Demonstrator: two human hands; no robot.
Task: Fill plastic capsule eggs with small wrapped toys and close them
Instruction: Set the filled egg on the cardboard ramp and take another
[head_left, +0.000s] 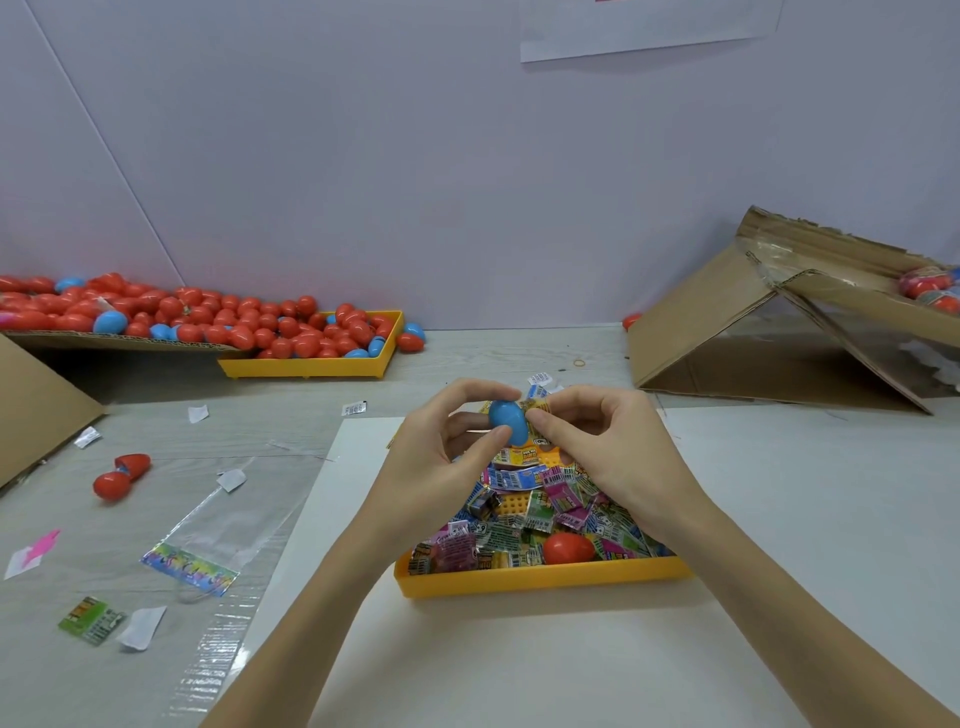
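Note:
My left hand (441, 447) holds a blue capsule egg half (506, 418) between thumb and fingers, above the far end of a yellow tray (540, 577). My right hand (592, 441) pinches a small yellow wrapped toy (537, 408) against the blue half's open side. The tray below is heaped with several colourful wrapped toys (535, 504). A red egg half (568, 547) lies among them near the tray's front edge.
A second yellow tray (311, 366) and a cardboard sheet at the back left carry several red and blue eggs. An open red egg (120, 475) lies at the left, with empty clear wrappers (208, 545) and paper scraps. A tilted cardboard box (769, 332) stands at the right.

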